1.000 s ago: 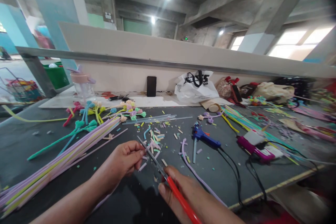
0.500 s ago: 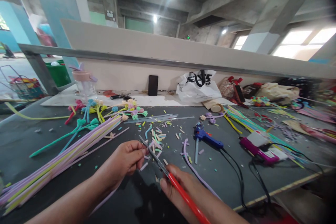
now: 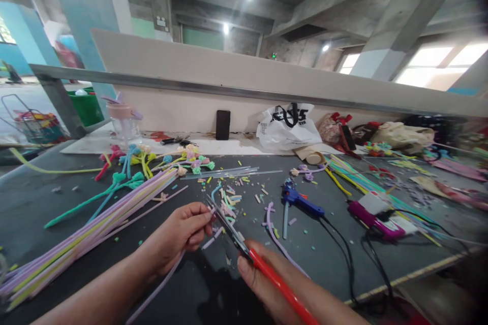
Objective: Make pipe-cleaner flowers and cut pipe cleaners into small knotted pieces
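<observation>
My left hand (image 3: 186, 228) is closed on a thin lilac pipe cleaner (image 3: 162, 284), whose tail hangs down towards the table's near side. Its short tip pokes out past my thumb, at the scissor blades. In my right hand (image 3: 263, 269) are scissors (image 3: 280, 282) with long red handles, their metal blades pointing up and left, slightly parted near that tip. Under the blades lies a scatter of short cut pieces (image 3: 231, 198) in pink, yellow and lilac. A curved lilac pipe cleaner (image 3: 276, 238) rests to the right of them.
A bundle of long pastel pipe cleaners (image 3: 95, 226) lies left, with fuzzy flowers (image 3: 194, 155) beyond it. To the right are a blue glue gun (image 3: 305, 200) and a purple glue gun (image 3: 375, 221) with black cords. A phone (image 3: 223, 125) and white bag (image 3: 290, 127) stand behind.
The scissors and my right hand have shifted slightly right and down. The lilac pipe cleaner's tip now shows at the blades, and more of its tail is visible below my left hand.
</observation>
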`<state>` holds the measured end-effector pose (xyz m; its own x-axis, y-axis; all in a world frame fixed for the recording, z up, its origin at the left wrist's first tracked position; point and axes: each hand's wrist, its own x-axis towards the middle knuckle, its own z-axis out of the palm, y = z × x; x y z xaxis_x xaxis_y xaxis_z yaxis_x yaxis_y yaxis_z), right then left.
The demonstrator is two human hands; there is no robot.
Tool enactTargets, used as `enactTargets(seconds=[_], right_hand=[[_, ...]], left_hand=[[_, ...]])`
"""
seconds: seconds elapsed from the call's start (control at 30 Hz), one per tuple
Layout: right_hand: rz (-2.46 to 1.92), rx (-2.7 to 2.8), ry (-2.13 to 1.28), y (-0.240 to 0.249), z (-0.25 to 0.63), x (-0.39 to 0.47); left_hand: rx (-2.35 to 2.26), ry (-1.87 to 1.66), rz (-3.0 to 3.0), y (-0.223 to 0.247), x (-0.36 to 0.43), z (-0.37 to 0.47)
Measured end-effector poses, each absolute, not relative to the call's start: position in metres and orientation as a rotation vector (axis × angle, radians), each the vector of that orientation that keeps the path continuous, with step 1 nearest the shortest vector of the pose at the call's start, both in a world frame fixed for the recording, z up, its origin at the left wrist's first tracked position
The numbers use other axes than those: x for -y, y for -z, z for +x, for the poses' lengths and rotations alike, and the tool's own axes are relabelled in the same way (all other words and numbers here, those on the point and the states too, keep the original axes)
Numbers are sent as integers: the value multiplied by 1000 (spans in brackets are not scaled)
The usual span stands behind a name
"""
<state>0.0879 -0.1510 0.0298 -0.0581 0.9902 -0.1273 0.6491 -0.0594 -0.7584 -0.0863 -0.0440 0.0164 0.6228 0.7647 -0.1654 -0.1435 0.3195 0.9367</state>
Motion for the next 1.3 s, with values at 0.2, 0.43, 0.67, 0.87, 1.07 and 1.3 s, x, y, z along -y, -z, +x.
enactTargets(seconds=[0.2, 0.43, 0.67, 0.87, 1.07, 1.3], right_hand=[[-1795, 1849, -815, -18, 81, 148], [-1846, 1663, -808, -16, 83, 151], [-1745, 1875, -835, -20, 82, 150], [-1774, 1879, -819, -17, 80, 148], [-1792, 1891, -804, -22, 78, 148], [-1788, 1910, -802, -27, 77, 148]], left_hand=[[-656, -644, 1116, -12, 42, -86], [-693, -611, 1117, -12, 41, -90], [-730, -613, 1134, -17, 42, -91], [-733, -594, 1139, -15, 41, -91], [-750, -578, 1138, -14, 40, -90], [-755, -574, 1136, -16, 40, -91]])
